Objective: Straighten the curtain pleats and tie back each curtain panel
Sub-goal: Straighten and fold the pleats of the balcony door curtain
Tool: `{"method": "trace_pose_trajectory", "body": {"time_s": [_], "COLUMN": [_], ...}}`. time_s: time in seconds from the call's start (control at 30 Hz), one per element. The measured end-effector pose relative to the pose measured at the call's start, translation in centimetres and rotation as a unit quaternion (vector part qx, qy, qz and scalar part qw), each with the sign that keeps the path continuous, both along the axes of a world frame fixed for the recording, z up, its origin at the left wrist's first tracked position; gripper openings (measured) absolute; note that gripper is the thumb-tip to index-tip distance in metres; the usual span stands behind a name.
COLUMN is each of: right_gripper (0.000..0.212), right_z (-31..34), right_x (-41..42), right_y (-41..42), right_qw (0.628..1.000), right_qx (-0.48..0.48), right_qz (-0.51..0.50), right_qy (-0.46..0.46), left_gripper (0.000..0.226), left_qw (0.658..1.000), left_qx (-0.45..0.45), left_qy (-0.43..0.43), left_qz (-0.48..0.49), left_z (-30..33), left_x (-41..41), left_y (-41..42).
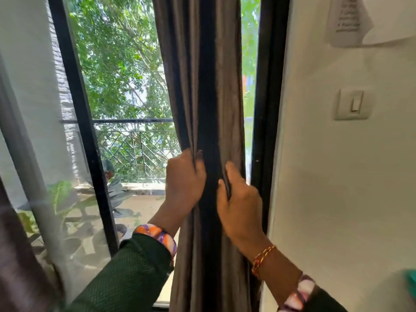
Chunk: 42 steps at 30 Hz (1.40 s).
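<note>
Both hands, left and right, grip folds of the brown curtain panel, gathered beside the right window frame; pleats look bunched, no tie-back visible, so tying seems left

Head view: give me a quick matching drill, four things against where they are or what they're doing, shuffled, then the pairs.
Things:
1. left hand
2. right hand
3. light switch
4. sheet of paper

Place or state:
A. high on the white wall, top right
B. grips the brown curtain folds on the window side
C. on the wall, below the paper
D. pinches a curtain fold on the side nearest the wall

Pairs: 1-B, 2-D, 3-C, 4-A
</note>
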State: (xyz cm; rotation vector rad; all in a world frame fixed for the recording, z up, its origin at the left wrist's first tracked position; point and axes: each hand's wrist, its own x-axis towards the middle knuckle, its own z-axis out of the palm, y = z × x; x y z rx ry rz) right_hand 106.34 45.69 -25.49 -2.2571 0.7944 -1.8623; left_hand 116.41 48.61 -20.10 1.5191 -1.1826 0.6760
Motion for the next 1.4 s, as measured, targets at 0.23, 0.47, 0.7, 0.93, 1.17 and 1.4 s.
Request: {"method": "trace_pose_trajectory", "body": {"time_s": [0.23, 0.47, 0.7, 0.93, 1.17, 1.4], "right_gripper": [0.077, 0.059, 0.081, 0.038, 0.069, 0.059], "right_z": [-1.7, -2.5, -2.8, 8.4, 22.8, 22.7], "right_x": [2.3, 3.5, 2.6, 3.4, 6.0, 6.0], "right_y": [1.9, 2.5, 1.8, 0.2, -1.9, -3.3], "right_qw": [0.989, 0.965, 0.946, 0.943, 0.991, 0.990], "right_qx": [0.071, 0.118, 0.117, 0.238, 0.085, -0.001], "right_qz": [0.072, 0.035, 0.166, 0.232, 0.090, 0.061], "right_qy": [0.105, 0.234, 0.254, 0.000, 0.045, 0.131], "left_gripper": [0.037, 0.047, 0.065, 0.043, 0.043, 0.073], "left_qw": [0.996, 0.990, 0.993, 0.995, 0.953, 0.980], "left_qx": [-0.036, -0.029, -0.067, 0.080, 0.223, -0.021], "left_qy": [0.052, 0.072, 0.036, -0.058, -0.200, 0.100], "left_qz": [-0.064, -0.121, -0.091, 0.014, 0.043, -0.172], "left_z": [0.0, -0.8, -1.2, 0.0, 3.5, 16.2], "left_x": [0.9, 2.0, 2.7, 3.1, 1.7, 7.5], "left_y": [0.2, 0.4, 1.8, 1.6, 1.7, 2.2]}}
